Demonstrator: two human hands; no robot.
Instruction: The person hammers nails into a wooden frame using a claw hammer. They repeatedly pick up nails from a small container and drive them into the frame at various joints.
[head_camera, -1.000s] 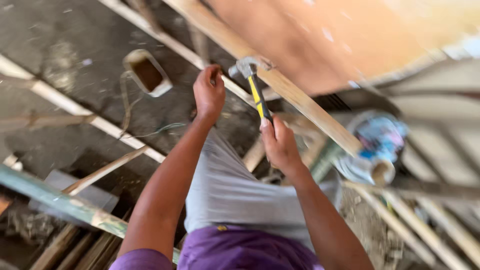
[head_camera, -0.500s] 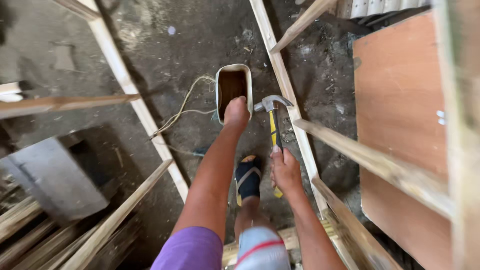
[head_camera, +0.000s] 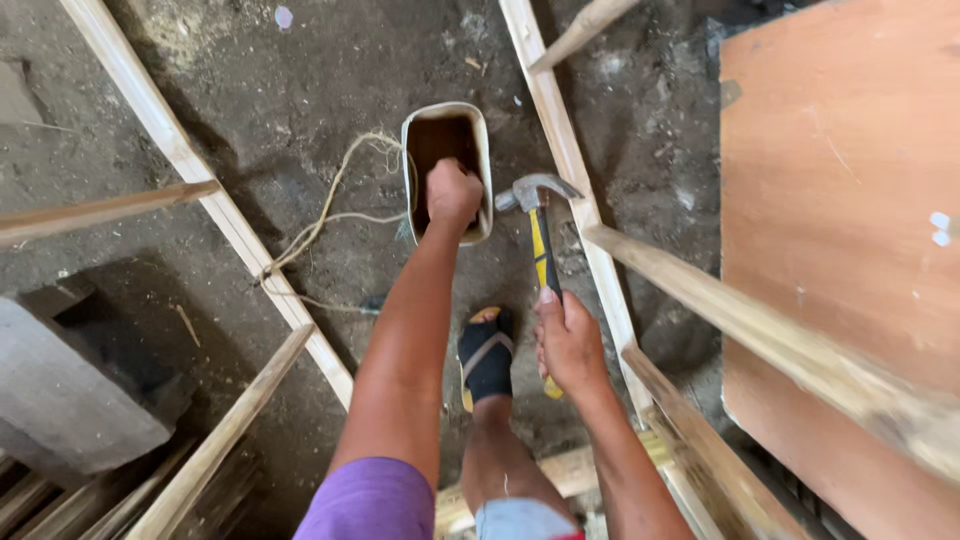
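Observation:
My right hand (head_camera: 570, 340) grips the yellow-and-black handle of a claw hammer (head_camera: 540, 225), whose steel head points away from me beside a pale wooden rail (head_camera: 570, 170). My left hand (head_camera: 453, 193) reaches down into a white, open-topped container (head_camera: 445, 125) on the dirt floor, fingers curled; what it holds, if anything, is hidden. My foot in a black sandal (head_camera: 487, 355) stands between both arms.
Pale wooden frame rails (head_camera: 190, 165) cross the dark dirt floor at left and centre. A plywood sheet (head_camera: 850, 230) lies at right under a sloping batten (head_camera: 760, 325). A loose cord (head_camera: 320, 220) trails left of the container. A grey block (head_camera: 60, 400) sits at lower left.
The view has swung from a tilted look at the frame to straight down. My left hand has gone from the batten down into the white container; the hammer stays in my right hand.

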